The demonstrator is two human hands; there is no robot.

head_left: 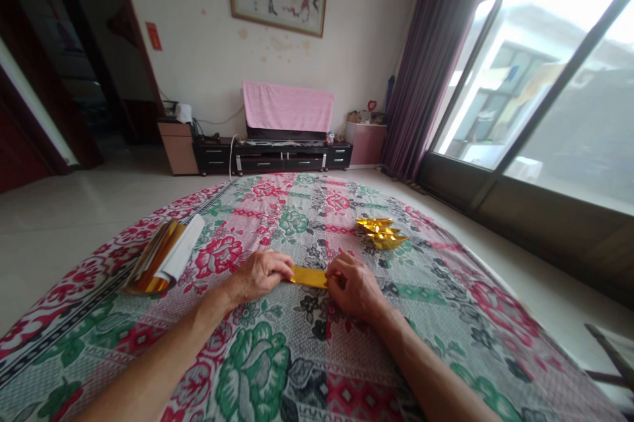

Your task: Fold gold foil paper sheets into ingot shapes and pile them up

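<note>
A flat, narrow strip of folded gold paper [310, 277] lies crosswise between my two hands, low over the flowered cloth. My left hand [263, 275] pinches its left end with the fingers closed. The right end is held between the thumb and curled fingers of my right hand [354, 286]. Beyond my right hand, several folded gold paper pieces [384, 234] sit together on the cloth. To the left of my left hand rests a stack of gold and white paper sheets [163, 257], partly curled.
A patterned red, green and grey cloth [257, 369] covers the round table. Farther back stand a black low cabinet [282, 161] and a pink cloth [288, 107] over a screen. A large window [555, 78] is on the right.
</note>
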